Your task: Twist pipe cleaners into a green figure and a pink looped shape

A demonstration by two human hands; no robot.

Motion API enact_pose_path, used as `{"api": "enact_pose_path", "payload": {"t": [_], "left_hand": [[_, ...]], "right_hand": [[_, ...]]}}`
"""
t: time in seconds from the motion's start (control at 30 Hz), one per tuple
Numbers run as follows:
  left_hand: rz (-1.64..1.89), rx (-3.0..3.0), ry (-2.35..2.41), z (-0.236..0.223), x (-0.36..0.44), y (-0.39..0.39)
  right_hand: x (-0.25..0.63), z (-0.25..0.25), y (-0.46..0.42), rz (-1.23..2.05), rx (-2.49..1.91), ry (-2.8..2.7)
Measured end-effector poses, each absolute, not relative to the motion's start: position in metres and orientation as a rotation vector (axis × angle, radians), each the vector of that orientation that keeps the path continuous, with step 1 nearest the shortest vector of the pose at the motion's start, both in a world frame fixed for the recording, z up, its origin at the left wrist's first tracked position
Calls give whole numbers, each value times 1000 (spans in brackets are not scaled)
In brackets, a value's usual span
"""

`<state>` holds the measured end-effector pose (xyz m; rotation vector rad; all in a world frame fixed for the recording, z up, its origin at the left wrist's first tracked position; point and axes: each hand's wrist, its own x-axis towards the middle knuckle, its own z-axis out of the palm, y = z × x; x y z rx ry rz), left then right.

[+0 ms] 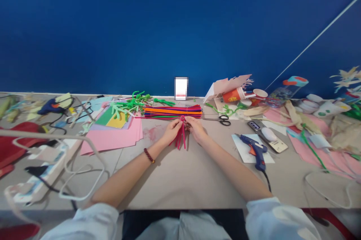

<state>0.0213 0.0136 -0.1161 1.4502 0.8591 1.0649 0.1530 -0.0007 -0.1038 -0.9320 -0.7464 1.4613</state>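
Observation:
Between my two hands hang several magenta pipe cleaners (184,141), joined at a small loop on top, with their loose ends spread downward. My left hand (172,129) pinches them from the left, its wrist wearing a dark red beaded bracelet. On the other side, the fingers of my right hand (194,127) are closed on the pipe cleaners near the loop. Just behind my fingertips lies a bundle of coloured pipe cleaners (172,110), red, orange and purple. A pair of scissors (224,120) with black handles rests right of that bundle.
A blue glue gun (256,148) lies on pale paper at the right, near a phone (267,136). Pink paper sheets (109,138) and green pipe-cleaner pieces (126,106) are left of the bundle. A white power strip (47,172) with cables occupies the left. A blue wall (169,26) stands behind.

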Motion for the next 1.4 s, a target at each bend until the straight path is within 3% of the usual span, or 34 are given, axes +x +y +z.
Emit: {"api": "enact_pose_path", "payload": {"t": [0.7, 1.4], "left_hand": [[1035, 1449, 894, -106, 18, 14], [1029, 1473, 880, -111, 20, 14]], "right_hand": [[161, -100, 2, 1522, -895, -781], [159, -99, 5, 1250, -1036, -1076]]}}
